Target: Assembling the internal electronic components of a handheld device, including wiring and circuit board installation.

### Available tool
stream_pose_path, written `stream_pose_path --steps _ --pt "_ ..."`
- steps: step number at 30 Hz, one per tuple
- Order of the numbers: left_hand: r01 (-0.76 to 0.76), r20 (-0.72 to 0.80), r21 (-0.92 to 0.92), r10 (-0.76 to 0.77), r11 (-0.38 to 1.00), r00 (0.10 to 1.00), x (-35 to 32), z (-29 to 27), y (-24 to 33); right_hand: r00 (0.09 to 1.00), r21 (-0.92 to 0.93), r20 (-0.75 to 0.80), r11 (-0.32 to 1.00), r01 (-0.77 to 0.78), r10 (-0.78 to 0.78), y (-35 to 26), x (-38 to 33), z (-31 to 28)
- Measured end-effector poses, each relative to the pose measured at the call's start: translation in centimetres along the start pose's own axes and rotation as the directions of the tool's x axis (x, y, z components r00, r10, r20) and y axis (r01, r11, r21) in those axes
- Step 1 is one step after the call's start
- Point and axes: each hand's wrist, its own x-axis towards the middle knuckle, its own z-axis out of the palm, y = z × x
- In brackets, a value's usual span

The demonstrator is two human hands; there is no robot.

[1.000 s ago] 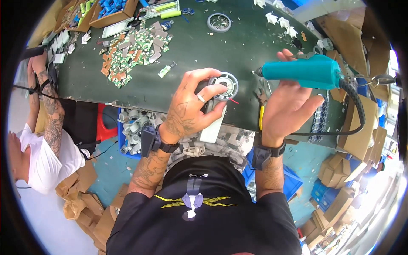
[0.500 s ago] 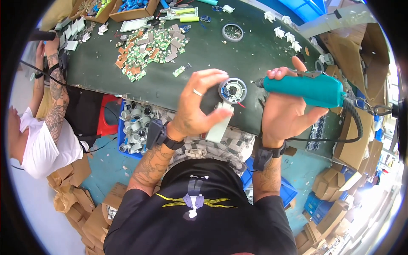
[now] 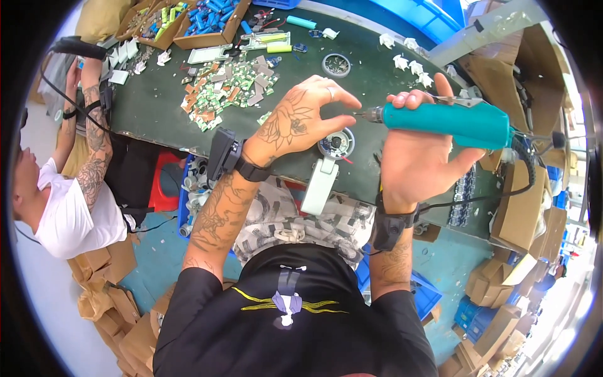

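Observation:
A teal electric screwdriver (image 3: pixel 446 124) lies across my right hand (image 3: pixel 418 166), its bit pointing left; my fingers wrap over its front end and the thumb is out beside the body. My left hand (image 3: pixel 295 116) is at the bit's tip, with thumb and forefinger closing around it; anything tiny between them is too small to make out. Just below those fingertips, a white handle (image 3: pixel 320 185) with a round grey ring head (image 3: pixel 336 144) rests at the table's near edge, looking like a small handheld fan. Its open head shows a circuit board and a short red wire.
Circuit boards (image 3: pixel 229 88) are heaped on the dark green table (image 3: pixel 370 69). Behind stand a round dish of screws (image 3: pixel 336 65), a carton of blue cells (image 3: pixel 210 19) and several white finned parts (image 3: pixel 402 61). A co-worker (image 3: pixel 81 188) is at the left. The screwdriver's cable (image 3: pixel 524 182) loops at right.
My left hand has left the fan-like piece and moved up and right to the screwdriver's tip. That piece now lies unheld, slightly lower. The screwdriver has shifted a little left and up.

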Motion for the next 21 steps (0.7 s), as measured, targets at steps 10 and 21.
stream_pose_path --steps 10,21 --pt "0.047 -0.041 0.370 -0.034 0.928 0.999 -0.6 0.1 -3.5 0.997 -0.170 -0.060 0.985 0.031 -0.042 0.1 -0.9 -0.9" --pt "0.067 -0.087 0.586 -0.019 0.808 0.996 0.9 0.5 -7.0 0.999 -0.379 -0.047 0.925 -0.009 -0.010 -0.6 -2.1 -0.6"
